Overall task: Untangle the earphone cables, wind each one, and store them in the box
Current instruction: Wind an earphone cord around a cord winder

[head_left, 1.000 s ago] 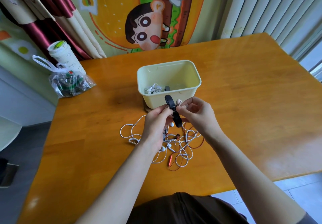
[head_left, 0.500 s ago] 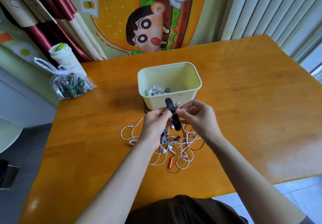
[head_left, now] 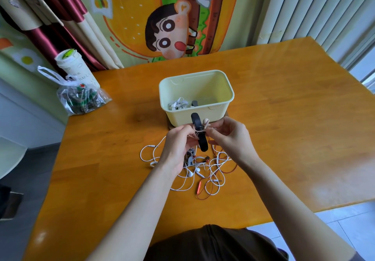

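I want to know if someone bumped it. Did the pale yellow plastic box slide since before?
No. The pale yellow plastic box sits where it was on the orange wooden table, with the same gap from the clear plastic bag at the left edge.

Single view here, worn on the person's head: wide-angle, facing forward and tipped down over the worktop (head_left: 284,118). Close in, left hand (head_left: 178,145) and right hand (head_left: 231,137) sit mid-frame, forearms stretching from the bottom edge, curtain (head_left: 60,17) along the top.
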